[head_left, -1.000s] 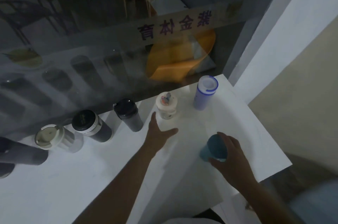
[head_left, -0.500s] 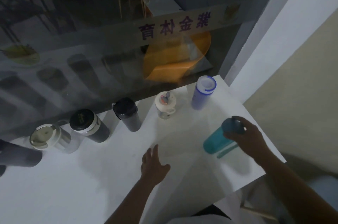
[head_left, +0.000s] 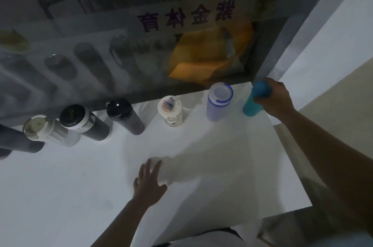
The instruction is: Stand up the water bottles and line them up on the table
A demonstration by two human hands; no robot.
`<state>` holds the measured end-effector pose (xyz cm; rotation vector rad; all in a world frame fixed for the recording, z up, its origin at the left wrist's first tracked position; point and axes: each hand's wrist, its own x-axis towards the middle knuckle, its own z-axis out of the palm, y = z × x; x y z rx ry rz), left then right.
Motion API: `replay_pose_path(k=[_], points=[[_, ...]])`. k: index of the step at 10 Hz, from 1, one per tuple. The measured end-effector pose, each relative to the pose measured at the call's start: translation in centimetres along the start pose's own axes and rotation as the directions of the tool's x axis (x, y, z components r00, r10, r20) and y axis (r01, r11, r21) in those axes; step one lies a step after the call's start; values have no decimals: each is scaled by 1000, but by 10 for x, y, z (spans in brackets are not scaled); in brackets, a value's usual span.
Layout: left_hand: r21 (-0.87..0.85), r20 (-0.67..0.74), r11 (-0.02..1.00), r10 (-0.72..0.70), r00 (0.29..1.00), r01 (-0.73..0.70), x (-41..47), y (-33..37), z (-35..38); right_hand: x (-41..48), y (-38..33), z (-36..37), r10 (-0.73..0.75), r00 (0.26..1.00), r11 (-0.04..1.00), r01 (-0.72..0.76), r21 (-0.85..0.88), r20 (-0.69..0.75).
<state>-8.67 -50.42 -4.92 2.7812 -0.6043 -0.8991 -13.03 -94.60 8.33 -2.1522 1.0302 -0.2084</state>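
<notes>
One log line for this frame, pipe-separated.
right hand: gripping teal bottle upright, right end of row | left hand: open, flat on table

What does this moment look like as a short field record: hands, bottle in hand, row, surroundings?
right hand: right hand wrapped around the upper part of the teal bottle
teal bottle: upright at the right end of the row, beside the lavender bottle
left hand: left hand open, fingers spread, holding nothing
row: upright bottles along the glass panel
surface: white table
</notes>
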Motion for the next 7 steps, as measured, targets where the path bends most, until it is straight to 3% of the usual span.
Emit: replay_pose_path(k=[5, 7], points=[[-94, -32, 990, -112, 993, 108, -6, 11, 4, 12, 18, -6, -120, 991, 992, 121, -23, 63], [-97, -78, 991, -96, 992, 88, -37, 9, -14, -34, 6, -7, -199, 980, 977, 196, -78, -28]])
